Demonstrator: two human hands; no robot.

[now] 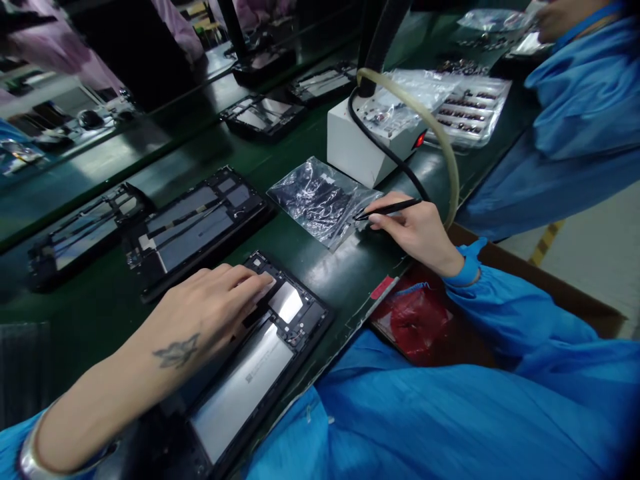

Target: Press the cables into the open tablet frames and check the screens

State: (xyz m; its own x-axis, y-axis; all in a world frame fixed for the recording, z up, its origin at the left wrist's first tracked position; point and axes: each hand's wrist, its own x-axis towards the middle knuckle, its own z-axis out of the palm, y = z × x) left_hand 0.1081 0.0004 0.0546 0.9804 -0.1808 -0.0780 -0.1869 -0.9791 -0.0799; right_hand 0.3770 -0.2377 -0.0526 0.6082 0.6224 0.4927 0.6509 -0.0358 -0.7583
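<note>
My left hand (215,300) lies flat on the upper part of an opened tablet frame (260,373) at the near edge of the green belt, fingertips pressing near its top end. My right hand (417,230) holds thin black tweezers (387,209), whose tip touches a clear plastic bag of small dark parts (320,197) lying on the belt. Both my arms wear blue sleeves.
Two more open tablet frames (195,223) (85,230) lie to the left on the belt (100,307), others farther back. A white box (360,143) with black cable and beige hose stands behind the bag. A parts tray (470,110) and a co-worker's blue sleeve (575,120) are at right.
</note>
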